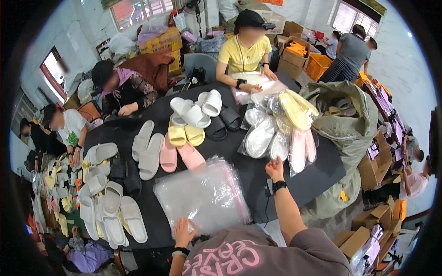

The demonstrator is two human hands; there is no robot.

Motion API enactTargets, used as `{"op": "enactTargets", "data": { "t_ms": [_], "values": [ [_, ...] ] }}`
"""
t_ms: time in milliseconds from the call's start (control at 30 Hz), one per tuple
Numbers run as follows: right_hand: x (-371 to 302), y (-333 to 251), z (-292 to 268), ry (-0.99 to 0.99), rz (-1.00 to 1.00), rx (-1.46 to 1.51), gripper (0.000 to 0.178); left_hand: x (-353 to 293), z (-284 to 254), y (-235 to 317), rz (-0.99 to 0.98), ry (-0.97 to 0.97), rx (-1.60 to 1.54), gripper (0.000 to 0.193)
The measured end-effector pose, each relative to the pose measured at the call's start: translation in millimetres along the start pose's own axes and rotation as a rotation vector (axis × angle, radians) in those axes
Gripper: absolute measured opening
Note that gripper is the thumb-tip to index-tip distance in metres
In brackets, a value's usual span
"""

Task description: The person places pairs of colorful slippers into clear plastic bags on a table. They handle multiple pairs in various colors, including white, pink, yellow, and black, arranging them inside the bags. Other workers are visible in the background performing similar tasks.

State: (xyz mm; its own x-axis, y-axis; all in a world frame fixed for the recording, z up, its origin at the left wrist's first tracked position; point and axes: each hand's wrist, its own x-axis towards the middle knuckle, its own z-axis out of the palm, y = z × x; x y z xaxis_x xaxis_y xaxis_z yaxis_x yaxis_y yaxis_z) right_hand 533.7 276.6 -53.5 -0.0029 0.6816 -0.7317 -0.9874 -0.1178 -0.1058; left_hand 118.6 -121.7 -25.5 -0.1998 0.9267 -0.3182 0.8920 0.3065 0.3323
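My left hand [184, 232] lies with fingers spread on the near left corner of a stack of clear plastic bags [198, 195]. My right hand [275, 170] is at the near edge of a pile of bagged slippers, thumb and index finger apart, nothing visible between them. Nearest to it are white slippers in a clear bag [261, 140] and pink slippers in a bag [298, 149]. Yellow bagged slippers [294, 110] lie on top of the pile. Beyond the bag stack, loose pink slippers [169, 156] rest beside grey slippers [151, 158].
Loose white slippers [195, 115], yellow ones [177, 135] and black ones [215, 129] sit mid-table. Grey slippers [133, 218] pile up at left. A large sack [350, 124] stands against the black table's [313, 179] right edge. A co-worker in yellow [244, 53] sits opposite.
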Motion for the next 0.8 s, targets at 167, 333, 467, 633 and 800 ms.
{"op": "enactTargets", "data": {
  "t_ms": [167, 333, 467, 633, 800],
  "values": [
    [-77.8, -3.3, 20.0, -0.014, -0.01, 0.03, 0.026, -0.6, 9.2, -7.1, -0.007, -0.003, -0.001, 0.081],
    [-169.0, -10.6, 46.2, -0.114, -0.211, -0.202, 0.021, 2.8, -3.0, -1.9, -0.02, -0.012, -0.017, 0.076],
    [-233.3, -2.1, 71.5, -0.306, -0.525, -0.549, 0.02, 13.8, -4.5, -1.8, -0.035, 0.029, -0.064, 0.074],
    [-295.2, 58.1, 74.7, -0.566, -0.677, -1.252, 0.022, 29.1, -50.1, 43.7, 0.173, 0.146, -0.453, 0.068],
    [-305.5, 154.3, 58.4, -0.905, -0.127, -1.08, 0.024, 59.4, -100.2, 94.3, 0.2, -0.221, -1.288, 0.063]
  ]
}}
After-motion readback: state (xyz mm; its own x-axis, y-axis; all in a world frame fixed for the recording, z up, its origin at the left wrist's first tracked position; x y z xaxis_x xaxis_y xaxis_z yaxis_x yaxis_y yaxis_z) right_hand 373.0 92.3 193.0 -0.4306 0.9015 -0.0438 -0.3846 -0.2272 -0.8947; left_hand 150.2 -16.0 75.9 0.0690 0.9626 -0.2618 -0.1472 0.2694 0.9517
